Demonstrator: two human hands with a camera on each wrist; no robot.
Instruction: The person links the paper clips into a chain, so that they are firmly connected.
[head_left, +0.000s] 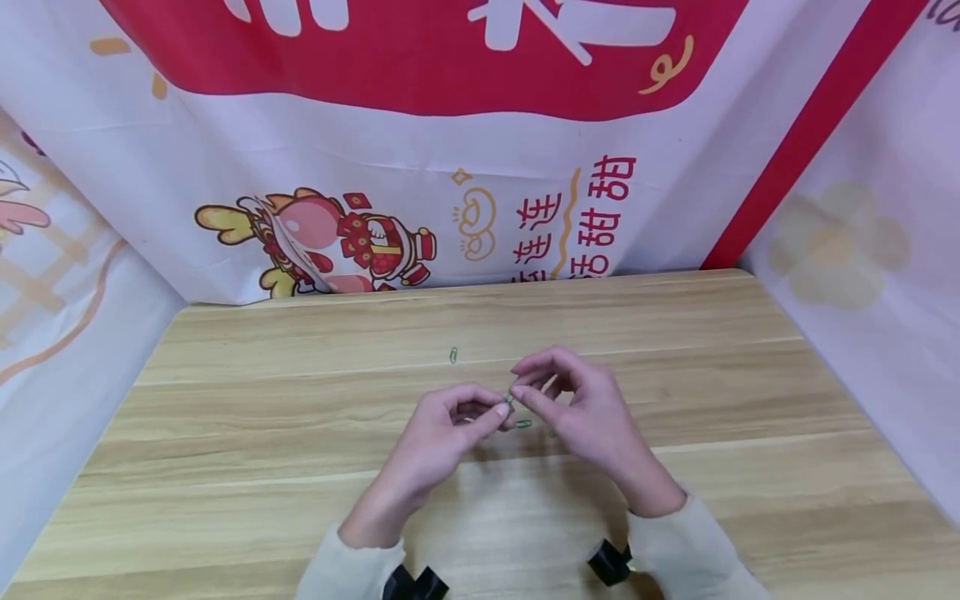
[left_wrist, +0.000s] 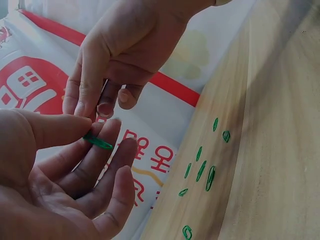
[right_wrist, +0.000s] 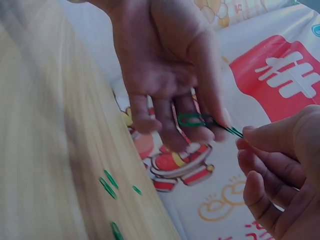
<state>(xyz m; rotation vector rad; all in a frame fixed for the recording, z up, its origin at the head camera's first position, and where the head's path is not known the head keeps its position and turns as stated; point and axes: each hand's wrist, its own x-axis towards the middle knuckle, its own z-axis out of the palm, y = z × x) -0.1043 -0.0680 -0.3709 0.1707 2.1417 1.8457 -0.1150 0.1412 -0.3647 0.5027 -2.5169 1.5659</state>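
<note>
Above the table, my left hand (head_left: 442,429) pinches a green paperclip (right_wrist: 189,120) between thumb and fingertips. Close by on the right, my right hand (head_left: 588,408) pinches the end of a second green paperclip (right_wrist: 234,131) between thumb and index finger. The two clips meet at the left thumb and fingertips; whether they are linked cannot be told, as the left thumb covers part of the join. In the left wrist view, only one green clip shows clearly, lying against the left fingers.
Several loose green paperclips lie on the wooden table, among them one paperclip (head_left: 453,355) farther back and another paperclip (head_left: 523,424) under the hands. A printed cloth (head_left: 420,142) hangs along the table's back edge, with more cloth at both sides.
</note>
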